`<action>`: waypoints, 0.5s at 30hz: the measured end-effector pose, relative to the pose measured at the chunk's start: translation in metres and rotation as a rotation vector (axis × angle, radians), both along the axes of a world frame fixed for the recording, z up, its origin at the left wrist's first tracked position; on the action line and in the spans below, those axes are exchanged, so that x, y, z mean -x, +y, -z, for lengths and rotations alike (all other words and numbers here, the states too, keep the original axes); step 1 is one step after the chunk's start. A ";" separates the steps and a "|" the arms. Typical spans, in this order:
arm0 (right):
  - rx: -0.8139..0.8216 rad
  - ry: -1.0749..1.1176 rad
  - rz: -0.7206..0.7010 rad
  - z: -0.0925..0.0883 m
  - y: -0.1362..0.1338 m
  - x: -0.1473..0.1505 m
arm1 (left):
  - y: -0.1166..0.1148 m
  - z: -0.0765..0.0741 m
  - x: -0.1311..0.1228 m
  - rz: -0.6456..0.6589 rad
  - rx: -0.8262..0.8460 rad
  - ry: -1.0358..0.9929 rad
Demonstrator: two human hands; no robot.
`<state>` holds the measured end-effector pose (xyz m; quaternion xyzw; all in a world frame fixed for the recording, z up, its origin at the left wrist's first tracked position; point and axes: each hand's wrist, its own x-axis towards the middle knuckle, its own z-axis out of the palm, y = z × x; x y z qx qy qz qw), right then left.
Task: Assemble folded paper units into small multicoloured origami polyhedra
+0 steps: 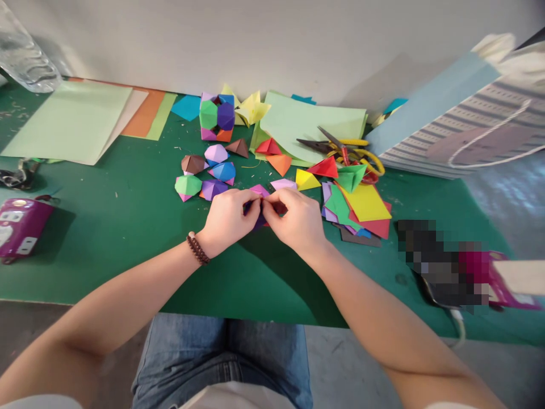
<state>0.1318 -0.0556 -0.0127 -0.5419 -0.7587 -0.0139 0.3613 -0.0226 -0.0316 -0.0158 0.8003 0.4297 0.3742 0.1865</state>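
Observation:
My left hand [229, 218] and my right hand [297, 218] meet over the green table [128, 227], fingers pinched together on a small folded paper piece [260, 218] in purple and red, mostly hidden by the fingers. Just beyond my hands lie several folded paper shapes: a green one [188, 184], a blue one [223, 171], a brown one [193, 163] and a purple one [213, 188]. A multicoloured paper ball [217, 116] stands further back. A beaded bracelet [198, 249] circles my left wrist.
Scissors with yellow handles [344, 149] lie on light green sheets at the back right. A stack of coloured paper squares [361, 207] sits right of my hands. Large paper sheets [72, 119] lie at the back left, a paper bag [460, 113] at the right, a purple box [21, 227] at the left edge.

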 end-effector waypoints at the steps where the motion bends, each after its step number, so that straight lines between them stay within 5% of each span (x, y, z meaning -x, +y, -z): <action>1: -0.011 0.007 -0.015 0.000 0.000 0.000 | 0.000 0.000 0.000 -0.001 -0.003 -0.010; 15: 0.101 0.195 0.019 -0.005 0.001 -0.001 | 0.004 -0.003 -0.001 -0.001 0.064 -0.128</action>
